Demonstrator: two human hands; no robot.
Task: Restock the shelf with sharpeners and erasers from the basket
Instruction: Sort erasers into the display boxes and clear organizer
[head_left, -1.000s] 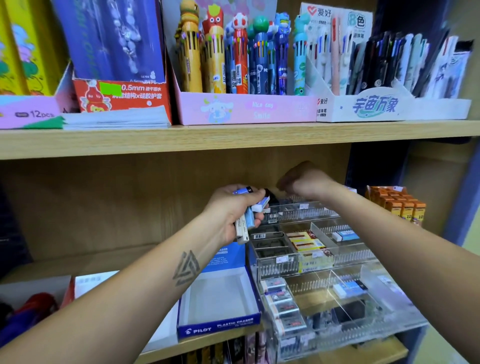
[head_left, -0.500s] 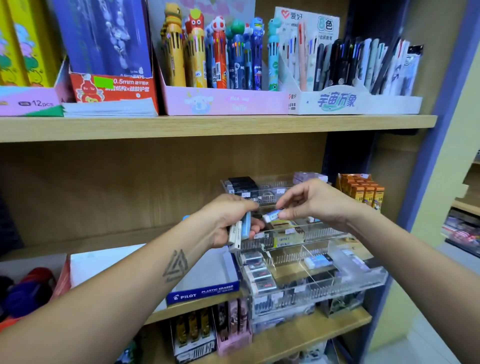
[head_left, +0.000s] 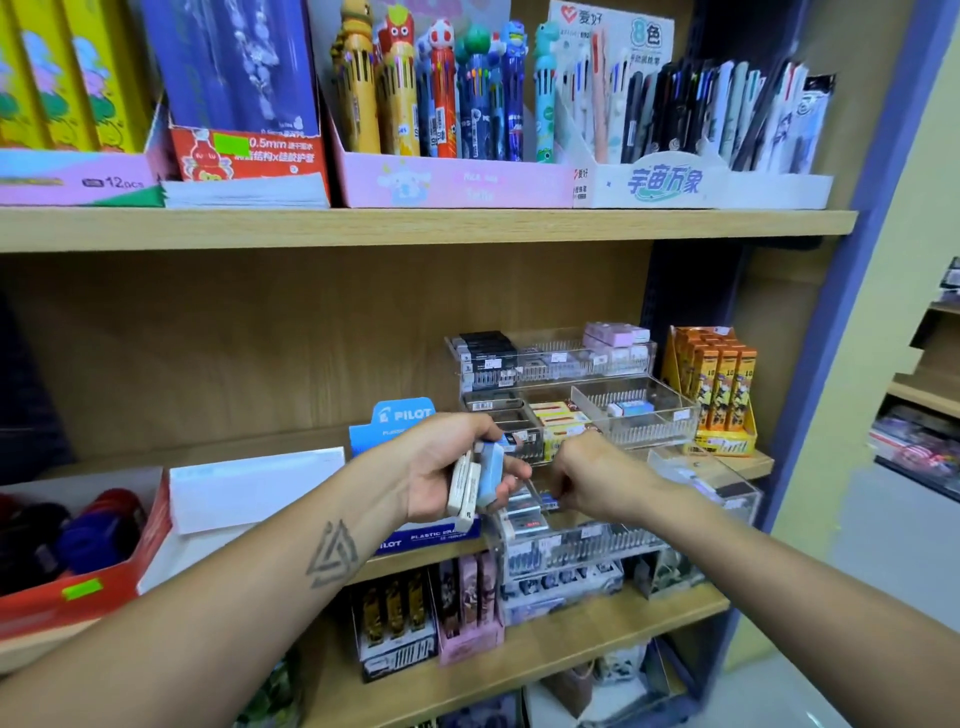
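- My left hand (head_left: 447, 467) grips a small stack of flat rectangular erasers (head_left: 475, 480), white-sleeved and pale blue, fingers curled round them, thumb on top.
- My right hand (head_left: 592, 475), just right of the left, has its fingers curled down over the front row of the clear acrylic tiered organiser (head_left: 582, 540); they seem to pinch a small blue-and-white eraser (head_left: 548, 502), though the grip is mostly hidden.
- Directly under my right fingers, the front compartment holds a row of dark-sleeved erasers (head_left: 522, 519).
- Beyond my right hand, a middle-tier compartment holds one blue-and-white eraser (head_left: 631, 409); left of it lie yellow-and-red packets (head_left: 558, 415).
- On the organiser's top tier, beyond both hands, sit black boxes (head_left: 485, 345) and pale pink erasers (head_left: 615, 332).
- Behind and below my left hand stands a blue Pilot cardboard display box (head_left: 400, 418).
- Far right of my right hand stands an orange carton display (head_left: 719, 387).
- The wooden shelf (head_left: 415, 228) above both hands carries pens in pink and white trays.
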